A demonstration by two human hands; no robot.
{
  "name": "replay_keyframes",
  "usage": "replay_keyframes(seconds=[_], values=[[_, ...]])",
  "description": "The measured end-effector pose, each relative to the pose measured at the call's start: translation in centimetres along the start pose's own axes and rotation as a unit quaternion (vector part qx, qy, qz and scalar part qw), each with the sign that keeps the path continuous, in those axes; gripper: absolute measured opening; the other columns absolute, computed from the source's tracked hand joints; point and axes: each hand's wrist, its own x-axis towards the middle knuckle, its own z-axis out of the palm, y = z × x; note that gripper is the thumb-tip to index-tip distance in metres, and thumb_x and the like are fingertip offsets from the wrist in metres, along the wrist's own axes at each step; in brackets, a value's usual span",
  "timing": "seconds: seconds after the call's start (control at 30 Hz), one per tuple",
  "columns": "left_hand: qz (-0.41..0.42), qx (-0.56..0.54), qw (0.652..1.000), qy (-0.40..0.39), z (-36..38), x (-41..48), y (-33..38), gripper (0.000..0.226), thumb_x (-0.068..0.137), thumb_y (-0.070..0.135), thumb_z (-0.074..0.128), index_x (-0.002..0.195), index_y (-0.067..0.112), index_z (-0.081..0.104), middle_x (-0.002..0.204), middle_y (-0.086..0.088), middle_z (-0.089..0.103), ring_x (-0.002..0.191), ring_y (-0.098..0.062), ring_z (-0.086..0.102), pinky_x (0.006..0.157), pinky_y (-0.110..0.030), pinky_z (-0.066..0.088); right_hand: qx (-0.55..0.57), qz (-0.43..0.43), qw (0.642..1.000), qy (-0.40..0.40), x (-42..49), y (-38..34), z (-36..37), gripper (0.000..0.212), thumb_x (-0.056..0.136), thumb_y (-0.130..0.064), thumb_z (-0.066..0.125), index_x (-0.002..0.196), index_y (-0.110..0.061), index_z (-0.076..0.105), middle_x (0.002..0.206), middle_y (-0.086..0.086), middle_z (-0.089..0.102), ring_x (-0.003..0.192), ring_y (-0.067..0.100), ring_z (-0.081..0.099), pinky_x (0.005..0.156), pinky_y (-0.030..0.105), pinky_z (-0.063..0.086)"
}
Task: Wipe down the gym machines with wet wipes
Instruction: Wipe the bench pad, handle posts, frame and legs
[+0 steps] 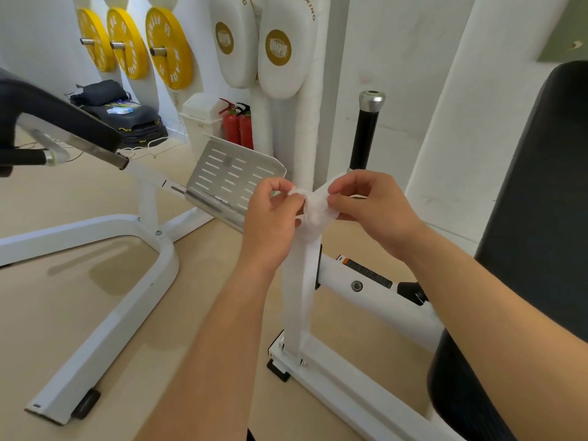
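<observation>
Item: wet wipe (315,210), count one. It is hanging bunched between both hands, in front of the top of the white upright post (300,281) of a gym machine; whether it is touching the post cannot be told

Holders: left hand (273,214) and right hand (375,205), count two. The fingers (280,186) of each hand are curling in and pinching an opposite edge of the wipe, thumb against fingertips

Handling, as judged: the wipe is looking very light, limp and damp, so it is likely clinging to itself and tearing if pulled hard. Edges or corners are offering the best hold for spreading it; for wiping, a flat fold under the palm is probably serving better than a pinch

Surfaces awaiting wiping, as judged:
- slotted metal footplate (229,173), one
- black padded backrest (541,186), one
- black grip handle (364,135) with silver cap, one

Background stock:
- yellow weight plates (168,47), three, hanging on wall pegs
- white boxing pads (280,49), two
- red fire extinguishers (238,127), two, standing on the floor
</observation>
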Motion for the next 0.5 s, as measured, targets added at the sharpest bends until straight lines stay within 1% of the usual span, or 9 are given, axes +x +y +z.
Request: replay_keyframes(seconds=[0.1,0.17,0.2,0.23,0.27,0.3,0.33,0.4,0.5], values=[[-0.014,-0.023,1.0,-0.005,0.0,-0.1,0.2,0.01,0.094,0.014,0.057,0.103,0.019,0.059,0.094,-0.008,0.075,0.091,-0.026,0.072,0.082,-0.039,0.058,-0.003,-0.011,1.0,0.01,0.4,0.3,0.4,0.015,0.085,0.003,0.072,0.084,-0.011,0.068,0.096,0.017,0.066,0.076,0.022,0.066,0.078,0.04,0.062],[-0.028,-0.052,0.998,-0.016,-0.1,-0.2,0.6,0.013,0.096,0.019,0.058,0.109,0.019,0.059,0.091,-0.002,0.076,0.084,-0.017,0.073,0.077,-0.033,0.058,0.009,-0.01,1.0,0.016,0.6,0.4,0.7,0.016,0.083,0.003,0.074,0.084,-0.012,0.067,0.095,0.015,0.066,0.075,0.025,0.066,0.078,0.043,0.062],[-0.021,-0.037,0.999,-0.019,-0.1,-0.3,0.7,0.019,0.095,0.025,0.062,0.113,0.021,0.058,0.09,0.002,0.075,0.083,-0.011,0.072,0.075,-0.029,0.057,0.019,-0.01,1.0,0.015,0.7,0.4,0.9,0.015,0.082,0.002,0.075,0.085,-0.01,0.067,0.093,0.015,0.065,0.074,0.026,0.065,0.078,0.044,0.062],[0.001,0.005,1.0,-0.023,-0.2,-0.4,0.6,0.028,0.092,0.031,0.068,0.116,0.025,0.057,0.091,0.007,0.074,0.083,-0.005,0.07,0.074,-0.024,0.057,0.026,-0.011,1.0,0.012,0.7,0.4,1.2,0.015,0.082,0.002,0.076,0.085,-0.009,0.066,0.092,0.014,0.065,0.074,0.026,0.065,0.078,0.043,0.062],[0.023,0.052,0.998,-0.023,-0.4,-0.4,0.3,0.037,0.087,0.034,0.074,0.119,0.028,0.056,0.093,0.009,0.073,0.083,-0.001,0.068,0.072,-0.018,0.055,0.025,-0.014,1.0,0.008,0.7,0.3,1.4,0.014,0.083,0.002,0.076,0.086,-0.008,0.066,0.091,0.013,0.065,0.074,0.026,0.065,0.077,0.041,0.062],[0.04,0.081,0.996,-0.015,-0.5,-0.3,0.0,0.043,0.084,0.032,0.079,0.12,0.03,0.056,0.095,0.009,0.072,0.082,-0.001,0.067,0.069,-0.014,0.053,0.021,-0.017,1.0,0.007,0.6,0.3,1.6,0.014,0.083,0.003,0.075,0.086,-0.008,0.066,0.09,0.012,0.065,0.074,0.025,0.065,0.076,0.039,0.062],[0.046,0.087,0.995,-0.002,-0.7,-0.2,-0.1,0.043,0.083,0.027,0.08,0.119,0.03,0.057,0.095,0.007,0.072,0.08,-0.003,0.067,0.067,-0.015,0.052,0.015,-0.016,1.0,0.008,0.6,0.2,1.6,0.015,0.084,0.003,0.075,0.087,-0.01,0.067,0.09,0.011,0.065,0.075,0.024,0.066,0.074,0.036,0.062],[0.032,0.067,0.997,0.033,-1.3,0.3,-0.4,0.036,0.085,0.018,0.076,0.116,0.027,0.06,0.087,0.002,0.074,0.073,-0.007,0.067,0.066,-0.02,0.053,0.006,-0.003,1.0,0.019,0.6,0.3,1.5,0.018,0.084,0.003,0.074,0.091,-0.014,0.07,0.091,0.008,0.066,0.075,0.019,0.067,0.069,0.029,0.059],[0.011,0.047,0.996,0.074,-2.2,1.0,-0.8,0.027,0.088,0.014,0.072,0.111,0.025,0.064,0.081,0.002,0.075,0.067,-0.006,0.067,0.068,-0.028,0.056,-0.008,0.029,0.998,0.052,0.6,0.6,0.7,0.024,0.084,0.004,0.072,0.093,-0.018,0.071,0.088,0.004,0.066,0.073,0.013,0.065,0.066,0.023,0.054]])
